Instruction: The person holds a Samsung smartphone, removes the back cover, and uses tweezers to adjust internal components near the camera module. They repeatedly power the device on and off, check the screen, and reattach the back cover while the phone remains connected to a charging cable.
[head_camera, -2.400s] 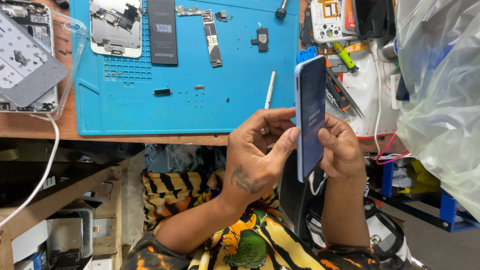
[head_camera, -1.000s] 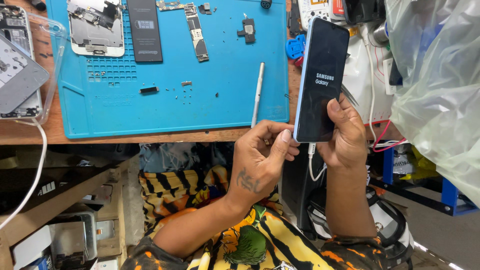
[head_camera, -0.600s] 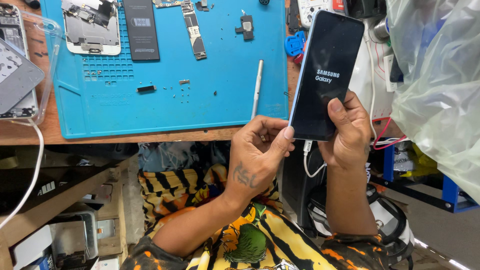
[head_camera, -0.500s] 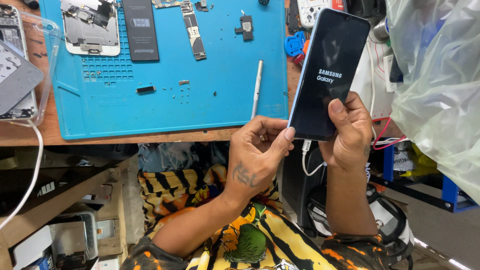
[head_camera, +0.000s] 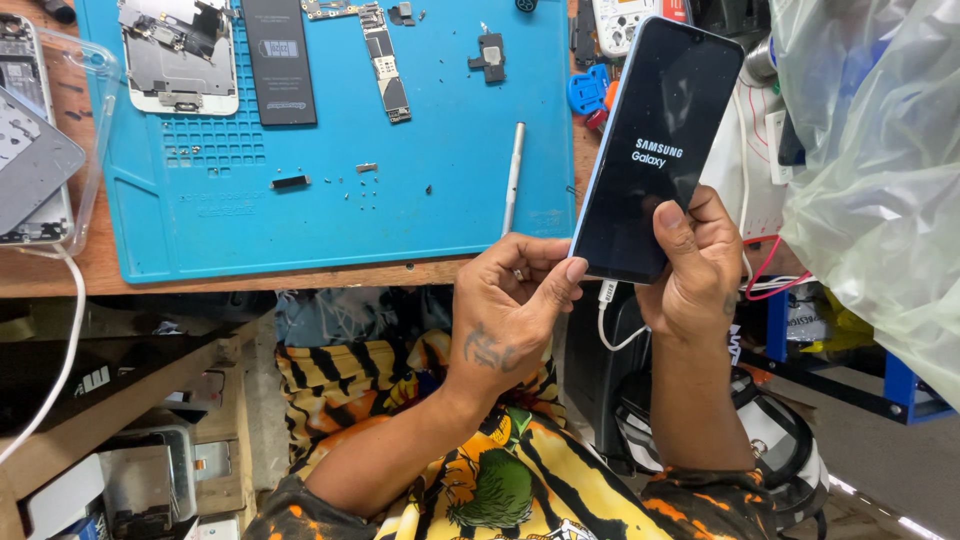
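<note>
We grip the phone (head_camera: 655, 150) low in our right hand (head_camera: 700, 265), its long axis running toward one o'clock above the worktop (head_camera: 300, 275) edge. Our left hand (head_camera: 510, 300) pinches its bottom-left corner from eight o'clock.

Blue mat (head_camera: 440, 215) near edge mostly bare; pen tool (head_camera: 513, 175) lies right, opened phone parts (head_camera: 180, 55) crowd far edge.

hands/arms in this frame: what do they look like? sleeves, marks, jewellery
Both forearms are bare, with no gloves or watch visible. The left hand has a dark tattoo on its back and what looks like a ring on one finger. The right hand shows a small dark mark near the wrist. The short sleeves are orange and yellow with black tiger-like stripes.
</note>
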